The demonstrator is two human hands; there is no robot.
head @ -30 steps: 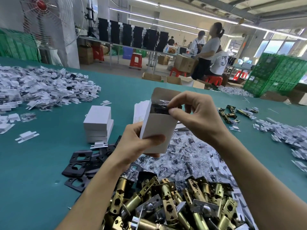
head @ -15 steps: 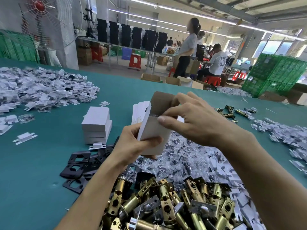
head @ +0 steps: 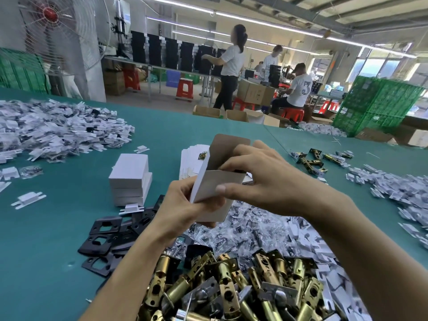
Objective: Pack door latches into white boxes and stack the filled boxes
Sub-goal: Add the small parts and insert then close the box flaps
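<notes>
Holding the white box (head: 215,193) upright above the bagged screw packets (head: 245,230): left hand (head: 183,212) is wrapped round its lower half, firm grasp. Right hand (head: 266,181) is at the mouth, thumb flat on the outer front wall and fingers curled over the rim into the opening, so it pinches that wall. Can't tell whether those fingers also hold anything inside; the contents are hidden from me. Top flap (head: 229,144) stands open, brown inner side facing me.

Progress, as I read it:
- Done: a short stack of closed boxes (head: 130,179) sits on the teal table (head: 46,251), left of the hands. Only a few.
- In hand: this box looks to be at the fill or tuck stage. Not closed, not stacked.
- Left: a lot. Big heap of brass door latches (head: 231,288) right below me, a few more loose latches (head: 310,161) far right, black strike plates (head: 106,237) beside the heap, flat box blanks (head: 192,156) behind the box, white inserts (head: 46,133) piled far left.

Judgement: early in the run. Next I'd expect flap down, then onto the stack.
</notes>
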